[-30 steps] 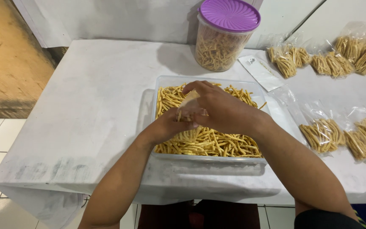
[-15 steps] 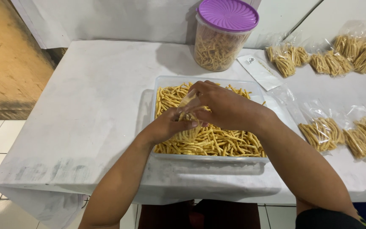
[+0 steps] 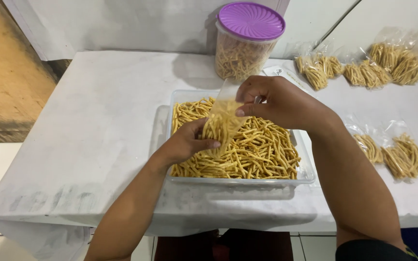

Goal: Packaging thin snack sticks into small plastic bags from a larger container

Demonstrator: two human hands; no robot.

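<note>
— Small clear plastic bag [image 3: 223, 121] of yellow snack sticks: where was it?
— Mid-frame, lifted higher than before above the clear rectangular tub [image 3: 306, 166]; right hand [image 3: 281, 101] pinched its top, left hand [image 3: 187, 142] cupped its filled bottom.

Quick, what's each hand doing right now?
Left hand: closed on the small clear bag of snack sticks, from below.
Right hand: pinching the bag's top edge.
</note>
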